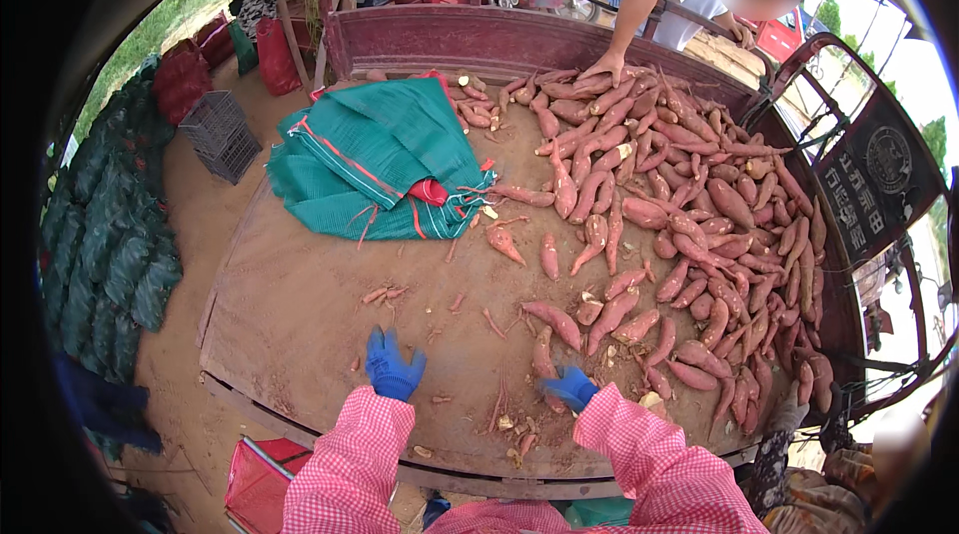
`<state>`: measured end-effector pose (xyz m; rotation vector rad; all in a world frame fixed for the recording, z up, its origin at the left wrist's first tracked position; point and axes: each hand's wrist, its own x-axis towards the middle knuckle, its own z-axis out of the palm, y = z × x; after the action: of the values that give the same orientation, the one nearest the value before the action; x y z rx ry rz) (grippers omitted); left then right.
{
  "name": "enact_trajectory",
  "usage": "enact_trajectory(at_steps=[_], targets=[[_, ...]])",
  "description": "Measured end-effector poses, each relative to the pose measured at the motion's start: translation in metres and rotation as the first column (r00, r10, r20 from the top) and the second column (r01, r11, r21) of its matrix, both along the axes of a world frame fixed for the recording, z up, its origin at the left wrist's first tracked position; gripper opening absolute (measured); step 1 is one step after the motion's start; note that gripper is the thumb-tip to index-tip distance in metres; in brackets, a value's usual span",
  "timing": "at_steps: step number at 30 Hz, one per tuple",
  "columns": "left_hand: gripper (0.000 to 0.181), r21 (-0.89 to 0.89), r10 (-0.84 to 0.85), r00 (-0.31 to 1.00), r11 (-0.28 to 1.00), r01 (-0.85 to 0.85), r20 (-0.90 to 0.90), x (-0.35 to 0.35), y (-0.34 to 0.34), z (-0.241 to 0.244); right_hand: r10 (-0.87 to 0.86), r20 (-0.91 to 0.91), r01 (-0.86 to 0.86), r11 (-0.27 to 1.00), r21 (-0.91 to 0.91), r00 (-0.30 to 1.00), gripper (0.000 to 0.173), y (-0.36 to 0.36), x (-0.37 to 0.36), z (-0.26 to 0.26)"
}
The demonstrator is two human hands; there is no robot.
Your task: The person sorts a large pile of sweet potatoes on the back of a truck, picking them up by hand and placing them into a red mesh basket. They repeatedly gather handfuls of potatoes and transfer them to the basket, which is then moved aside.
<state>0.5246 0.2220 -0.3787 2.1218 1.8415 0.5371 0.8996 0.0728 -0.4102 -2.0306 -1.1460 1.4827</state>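
My left hand (395,364), in a blue work glove, hovers over or rests on the dusty cargo bed (300,309) with fingers spread and nothing in it. To its right, my right hand (571,387), gloved the same way, has its fingers across a reddish sweet potato (545,356). That root shows above and below the fingers; the fingertips' underside is hidden. Loose sweet potatoes lie just beyond, among them a long one (554,323). A large heap of sweet potatoes (719,234) fills the right side of the bed.
A folded green mesh sack (382,159) lies on the bed's far left. Across the far side wall (464,39), a person's hand (605,68) touches the heap. Another person's sleeve (775,459) is at lower right. Filled green sacks (112,234) and a plastic crate (219,135) stand left.
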Motion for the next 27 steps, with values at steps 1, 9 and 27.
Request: enact_trajectory(at_steps=[1,9,27], targets=[[0.082,-0.016,0.043,0.997,0.999,-0.044,-0.059,0.006,0.026,-0.008,-0.088,-0.276,0.089,0.996,-0.010,0.957,0.035,0.001,-0.006,0.016],[0.085,0.065,0.204,0.919,0.979,-0.193,-0.337,0.058,0.105,-0.052,-0.214,-0.718,0.304,0.953,-0.004,0.662,0.032,0.145,0.015,0.141],[0.075,0.198,0.202,0.878,0.972,-0.126,-0.435,0.066,0.122,-0.080,0.252,0.608,-0.651,0.419,0.633,0.753,0.062,0.152,-0.115,0.058]])
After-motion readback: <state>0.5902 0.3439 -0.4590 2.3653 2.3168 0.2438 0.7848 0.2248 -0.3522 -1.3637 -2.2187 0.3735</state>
